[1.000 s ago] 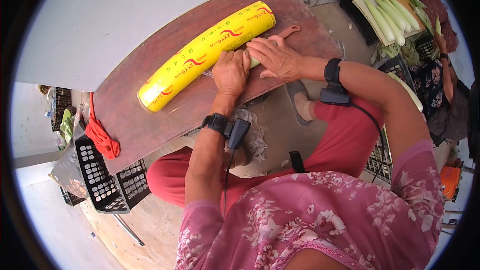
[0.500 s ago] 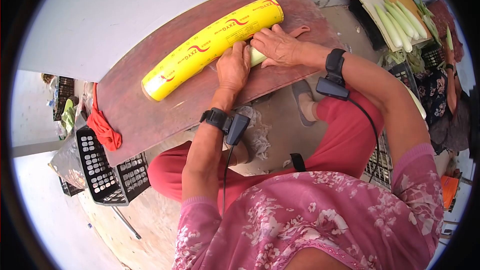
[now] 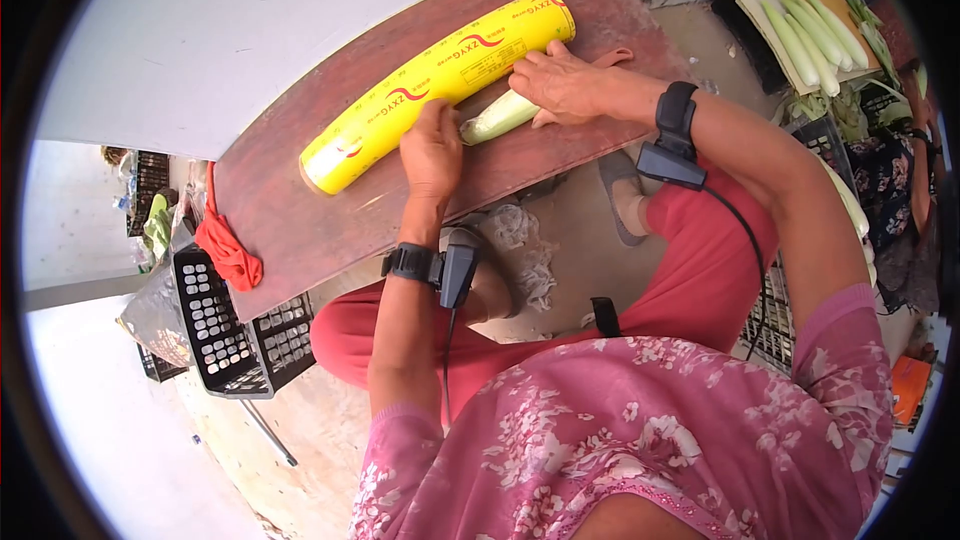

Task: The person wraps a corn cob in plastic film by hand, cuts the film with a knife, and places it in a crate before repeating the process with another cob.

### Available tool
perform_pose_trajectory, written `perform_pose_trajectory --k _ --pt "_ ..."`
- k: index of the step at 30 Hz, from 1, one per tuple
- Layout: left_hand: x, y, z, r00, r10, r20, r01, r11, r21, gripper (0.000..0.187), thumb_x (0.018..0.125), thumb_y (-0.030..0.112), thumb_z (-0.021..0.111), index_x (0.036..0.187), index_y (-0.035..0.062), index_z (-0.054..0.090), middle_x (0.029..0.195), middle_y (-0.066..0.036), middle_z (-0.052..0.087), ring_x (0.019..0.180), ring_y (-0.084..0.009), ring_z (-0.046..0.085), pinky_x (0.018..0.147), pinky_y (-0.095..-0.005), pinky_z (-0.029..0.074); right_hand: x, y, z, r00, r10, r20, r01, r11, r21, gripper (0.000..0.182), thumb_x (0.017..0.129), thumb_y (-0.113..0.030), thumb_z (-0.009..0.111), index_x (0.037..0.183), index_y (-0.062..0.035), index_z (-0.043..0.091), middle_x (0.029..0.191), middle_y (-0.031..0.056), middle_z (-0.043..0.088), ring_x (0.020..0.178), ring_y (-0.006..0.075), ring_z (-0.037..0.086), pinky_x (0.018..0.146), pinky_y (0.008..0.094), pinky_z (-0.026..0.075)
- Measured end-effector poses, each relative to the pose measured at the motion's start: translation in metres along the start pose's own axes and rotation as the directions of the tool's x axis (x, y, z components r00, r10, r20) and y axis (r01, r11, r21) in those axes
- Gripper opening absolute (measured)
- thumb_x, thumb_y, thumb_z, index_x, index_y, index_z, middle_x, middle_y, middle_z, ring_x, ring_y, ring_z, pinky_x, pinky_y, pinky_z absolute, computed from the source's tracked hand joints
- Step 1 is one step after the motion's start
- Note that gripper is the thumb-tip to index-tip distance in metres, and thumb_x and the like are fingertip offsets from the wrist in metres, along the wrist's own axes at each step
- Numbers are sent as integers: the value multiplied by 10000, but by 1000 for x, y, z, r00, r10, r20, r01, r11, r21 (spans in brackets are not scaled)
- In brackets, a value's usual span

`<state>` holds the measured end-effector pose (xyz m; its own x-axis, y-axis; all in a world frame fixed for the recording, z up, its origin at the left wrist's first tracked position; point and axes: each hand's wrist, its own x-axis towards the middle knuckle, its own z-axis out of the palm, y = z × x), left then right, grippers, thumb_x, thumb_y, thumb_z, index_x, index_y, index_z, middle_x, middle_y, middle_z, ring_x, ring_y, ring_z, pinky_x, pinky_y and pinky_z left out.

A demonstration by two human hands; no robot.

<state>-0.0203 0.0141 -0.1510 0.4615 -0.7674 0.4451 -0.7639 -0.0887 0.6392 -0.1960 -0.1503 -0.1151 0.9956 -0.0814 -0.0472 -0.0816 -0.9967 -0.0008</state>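
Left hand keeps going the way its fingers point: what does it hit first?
Most likely the yellow roll. The left hand points up the board toward it, fingertips already at its near side. The corn cob lies just to the right, outside that line.

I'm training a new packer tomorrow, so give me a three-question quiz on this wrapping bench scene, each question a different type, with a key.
1. True or false: the yellow roll lies on the brown board.
2. Multiple choice: what lies between the left hand and the right hand? A) a knife B) a pale green ear of corn C) a bottle
3. Fill in: the cloth at the board's near left edge is coloured ____.

Key: 1 true; 2 B; 3 red.
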Motion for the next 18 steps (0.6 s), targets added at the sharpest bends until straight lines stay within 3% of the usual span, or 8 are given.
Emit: perform_pose_trajectory --k 2,3,6,8,10,13,16,18 --pt "-2 9 -8 958 -221 -184 204 973 -107 140 924 85 582 1038 20 631 825 -181 689 731 -328 675 673 -380 525 0 -1 0 1000 -2 -1 2 1000 12 476 779 -355 743 1025 -29 498 1041 129 500 1014 285 486 835 439 341" --pt "-4 12 -11 946 -41 -322 61 997 51 150 908 53 583 1044 -5 611 900 -178 678 806 -338 653 741 -383 518 0 0 0 1000 -2 -1 2 1000 18 475 779 -355 743 1024 -29 498 1039 129 500 1015 286 485 838 439 339" --pt "-17 50 -18 962 224 -159 -198 967 162 213 874 18 585 1086 -10 584 1033 -192 634 958 -355 610 856 -397 486 0 1 0 1000 -4 -7 4 1000 24 457 781 -336 738 1026 -34 500 1037 125 503 1020 282 483 849 439 332" --pt "-27 62 5 917 398 -31 -396 917 49 303 838 -2 594 1138 -17 553 1148 -207 576 1071 -377 553 936 -429 442 1 3 2 1000 -9 -19 9 999 42 422 786 -307 727 1024 -39 504 1039 120 505 1023 276 483 854 439 329" --pt "-33 70 33 939 338 71 -335 941 -47 412 829 1 596 1229 -33 502 1218 -230 532 1115 -382 529 955 -458 430 1 4 3 999 -14 -37 17 997 79 372 794 -267 709 1019 -46 510 1042 114 507 1023 270 485 858 439 327" --pt "-40 69 54 950 310 37 -312 948 62 521 801 10 596 1294 -62 444 1280 -236 485 1189 -378 466 1001 -458 386 3 4 4 1000 24 -17 -22 997 74 314 798 -219 674 1020 -52 527 1045 108 515 1027 262 487 865 436 325" --pt "-45 68 60 977 210 38 -211 977 21 597 803 43 608 1343 -72 380 1346 -242 433 1272 -365 397 1079 -468 300 4 2 3 999 27 -23 -27 999 23 297 803 -211 656 1024 -50 540 1045 110 522 1027 260 490 869 432 324" --pt "-41 68 61 982 182 48 -186 976 115 597 817 80 624 1345 -57 383 1359 -227 430 1292 -355 376 1097 -480 258 5 1 -3 997 51 50 -52 998 26 375 804 -253 675 1088 -43 549 1109 118 536 1086 276 492 894 455 338"
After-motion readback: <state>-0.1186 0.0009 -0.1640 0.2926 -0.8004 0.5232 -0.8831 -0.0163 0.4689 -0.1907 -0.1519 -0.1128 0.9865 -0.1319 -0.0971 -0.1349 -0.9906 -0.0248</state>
